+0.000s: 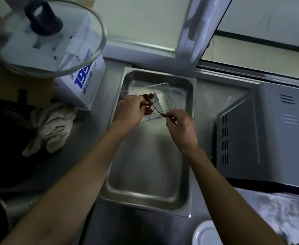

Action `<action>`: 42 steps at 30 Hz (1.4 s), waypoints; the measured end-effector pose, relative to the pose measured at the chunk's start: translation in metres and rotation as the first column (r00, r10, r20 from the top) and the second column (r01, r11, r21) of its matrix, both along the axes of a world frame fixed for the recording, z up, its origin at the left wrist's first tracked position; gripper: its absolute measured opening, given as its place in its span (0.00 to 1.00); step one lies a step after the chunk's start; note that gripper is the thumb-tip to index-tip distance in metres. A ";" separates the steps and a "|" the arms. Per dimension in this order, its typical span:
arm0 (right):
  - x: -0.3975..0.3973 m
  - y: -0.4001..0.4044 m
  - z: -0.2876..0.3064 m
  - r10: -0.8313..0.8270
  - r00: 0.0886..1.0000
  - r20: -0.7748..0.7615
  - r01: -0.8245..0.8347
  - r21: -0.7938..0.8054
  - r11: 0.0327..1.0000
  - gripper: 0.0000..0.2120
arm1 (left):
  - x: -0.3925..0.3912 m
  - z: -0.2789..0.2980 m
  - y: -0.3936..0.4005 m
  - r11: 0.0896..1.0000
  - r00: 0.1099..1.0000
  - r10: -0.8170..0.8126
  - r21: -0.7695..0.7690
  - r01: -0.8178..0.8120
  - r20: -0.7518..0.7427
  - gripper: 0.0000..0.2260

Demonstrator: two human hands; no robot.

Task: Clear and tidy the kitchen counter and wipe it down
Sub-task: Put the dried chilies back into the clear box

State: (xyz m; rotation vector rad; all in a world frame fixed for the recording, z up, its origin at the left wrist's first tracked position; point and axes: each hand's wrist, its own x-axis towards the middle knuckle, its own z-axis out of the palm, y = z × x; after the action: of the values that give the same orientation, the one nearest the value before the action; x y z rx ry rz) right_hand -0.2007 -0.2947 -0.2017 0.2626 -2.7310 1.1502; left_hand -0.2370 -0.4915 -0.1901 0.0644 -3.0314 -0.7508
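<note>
A clear plastic container [164, 96] lies in the far part of a steel sink basin [145, 167]. Small dark red pieces of food [149, 97] on thin skewers are inside it. My left hand [129, 112] reaches into the container, its fingers curled on the red pieces. My right hand [178, 124] pinches a thin skewer [158, 111] whose tip points into the container. A crumpled grey cloth [51, 126] lies on the steel counter to the left of the sink.
A white box with blue print [83, 82] and a glass pot lid [44, 36] stand at the back left. A grey microwave [265, 133] sits right of the sink. A white round dish [207, 234] is at the bottom edge. A window frame [194, 32] rises behind.
</note>
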 end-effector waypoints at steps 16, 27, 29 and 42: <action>-0.079 -0.018 -0.050 0.120 0.993 -0.012 -0.116 0.187 0.976 0.06 | -0.012 -0.057 -0.013 0.993 0.991 -0.089 -0.089 0.080 -0.099 0.04; -0.096 -0.049 -0.059 0.182 0.983 0.025 -0.182 0.265 0.947 0.07 | 0.006 -0.045 -0.024 0.994 0.995 -0.083 -0.079 0.079 -0.062 0.06; -0.092 -0.049 -0.058 0.177 0.983 0.049 -0.183 0.285 0.941 0.08 | 0.010 -0.043 -0.022 0.993 0.994 -0.091 -0.083 0.086 -0.059 0.06; 0.010 0.011 -0.014 0.162 0.986 0.041 -0.167 0.316 0.934 0.13 | 0.066 -0.021 0.013 0.990 0.987 -0.140 -0.017 0.142 0.078 0.13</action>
State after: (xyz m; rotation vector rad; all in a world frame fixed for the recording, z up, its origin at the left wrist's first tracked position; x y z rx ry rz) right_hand -0.1909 -0.2842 -0.2154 0.5354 -2.9466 0.7371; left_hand -0.1712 -0.4788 -0.2110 -0.1262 -3.1431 -0.7398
